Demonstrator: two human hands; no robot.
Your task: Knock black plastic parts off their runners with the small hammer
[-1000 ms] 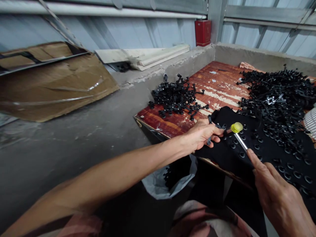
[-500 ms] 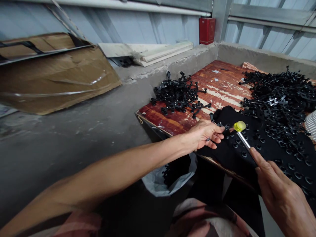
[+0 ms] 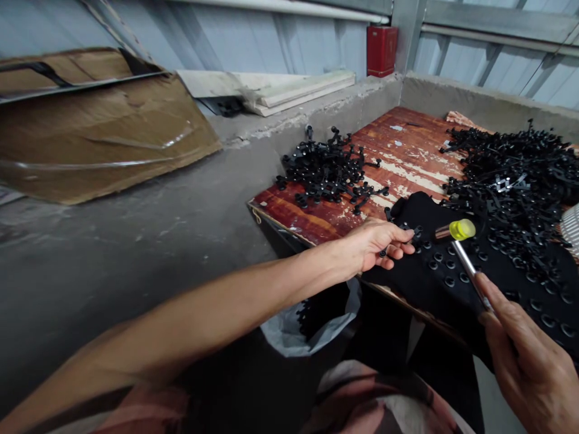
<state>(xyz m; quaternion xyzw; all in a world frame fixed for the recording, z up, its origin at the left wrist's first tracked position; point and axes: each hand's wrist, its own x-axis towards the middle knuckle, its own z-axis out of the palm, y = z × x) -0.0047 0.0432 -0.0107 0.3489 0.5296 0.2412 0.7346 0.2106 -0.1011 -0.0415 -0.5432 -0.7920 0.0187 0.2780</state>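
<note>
My left hand (image 3: 377, 244) pinches a small black plastic piece (image 3: 409, 231) at the near left edge of a black cloth (image 3: 456, 289) dotted with black rings. My right hand (image 3: 529, 367), at the lower right, is closed round the metal shaft of a small hammer (image 3: 461, 229) with a yellow-green head. The hammer head hovers just right of the left fingertips, above the cloth. The cloth lies on a worn red wooden board (image 3: 325, 220).
A small heap of black plastic parts (image 3: 328, 172) sits on the board's far left, a much larger heap (image 3: 511, 181) on the right. A grey bag (image 3: 307, 325) with black pieces hangs below the board's edge. Cardboard (image 3: 99, 144) and planks (image 3: 271, 93) lie on the concrete floor. A red box (image 3: 381, 49) stands at the wall.
The hammer head has shifted to the right and away from my left fingertips, and my right hand has drawn back with it. The left hand stays on the black piece.
</note>
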